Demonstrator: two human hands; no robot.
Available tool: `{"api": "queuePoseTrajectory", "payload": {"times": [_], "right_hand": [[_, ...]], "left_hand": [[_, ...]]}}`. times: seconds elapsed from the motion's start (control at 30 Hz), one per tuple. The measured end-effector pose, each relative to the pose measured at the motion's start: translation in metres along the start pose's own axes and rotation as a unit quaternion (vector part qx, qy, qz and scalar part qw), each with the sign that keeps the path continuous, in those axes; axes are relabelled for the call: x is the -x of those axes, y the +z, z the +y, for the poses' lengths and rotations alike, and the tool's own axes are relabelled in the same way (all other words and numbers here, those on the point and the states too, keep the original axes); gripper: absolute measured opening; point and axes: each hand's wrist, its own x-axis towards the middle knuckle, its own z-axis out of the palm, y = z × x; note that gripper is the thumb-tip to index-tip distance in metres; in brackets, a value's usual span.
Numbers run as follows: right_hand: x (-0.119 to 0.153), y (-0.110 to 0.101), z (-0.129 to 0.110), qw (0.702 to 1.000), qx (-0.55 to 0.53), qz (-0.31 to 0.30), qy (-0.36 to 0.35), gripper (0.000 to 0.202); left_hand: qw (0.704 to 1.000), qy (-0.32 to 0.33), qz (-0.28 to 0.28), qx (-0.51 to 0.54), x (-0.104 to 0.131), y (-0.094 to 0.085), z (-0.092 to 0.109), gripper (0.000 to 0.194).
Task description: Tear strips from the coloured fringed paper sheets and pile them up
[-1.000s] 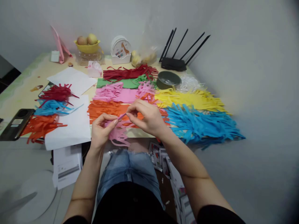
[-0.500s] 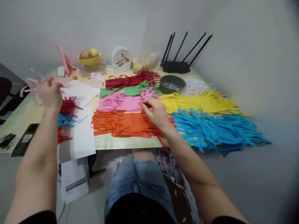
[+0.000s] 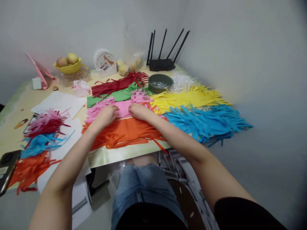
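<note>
Stacked pink fringed sheets (image 3: 123,110) lie flat near the middle of the table, with a plain band between fringed ends. My left hand (image 3: 107,115) rests at the left side of that band, its fingers curled together against the pink material. From the right, my right hand (image 3: 139,111) meets the same band with bent, closed fingertips. A small gap separates the hands. Just in front are orange fringed sheets (image 3: 127,129); behind lie green fringed sheets (image 3: 118,95) and dark red ones (image 3: 117,84). A pink fringed bundle (image 3: 46,119) sits at the left on a red one.
Blue fringed sheets (image 3: 206,121) and yellow ones (image 3: 189,97) spread at the right. A dark green bowl (image 3: 160,88), a router (image 3: 161,65) and a yellow fruit bowl (image 3: 68,68) stand at the back. White paper (image 3: 59,102) and a phone (image 3: 8,169) lie left.
My left hand has come from the far left, where it held pink strips, to the pink sheets. A pink bundle now shows on the left pile. The view has shifted.
</note>
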Motion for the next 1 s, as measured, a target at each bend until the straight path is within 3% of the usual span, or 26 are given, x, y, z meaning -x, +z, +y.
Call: {"api": "queuePoseTrajectory", "payload": {"times": [0.13, 0.43, 0.7, 0.87, 1.0], "right_hand": [[-0.005, 0.004, 0.008, 1.0, 0.013, 0.003, 0.028, 0.034], [-0.015, 0.008, 0.009, 0.997, 0.006, 0.028, 0.074, 0.035], [-0.007, 0.002, 0.009, 0.996, -0.033, 0.054, 0.07, 0.031], [0.005, 0.002, -0.023, 0.993, -0.067, 0.09, 0.026, 0.038], [-0.011, 0.017, -0.047, 0.992, -0.101, 0.077, 0.012, 0.036]], "left_hand": [[0.998, -0.02, -0.055, -0.014, -0.02, 0.027, 0.016, 0.024], [0.99, -0.082, -0.102, -0.054, -0.033, 0.022, 0.02, 0.03], [0.987, -0.126, -0.078, -0.064, -0.042, 0.022, 0.03, 0.025], [0.983, -0.174, -0.022, -0.046, -0.048, 0.022, 0.026, 0.023], [0.982, -0.182, 0.033, -0.029, -0.049, 0.017, 0.027, 0.018]]}}
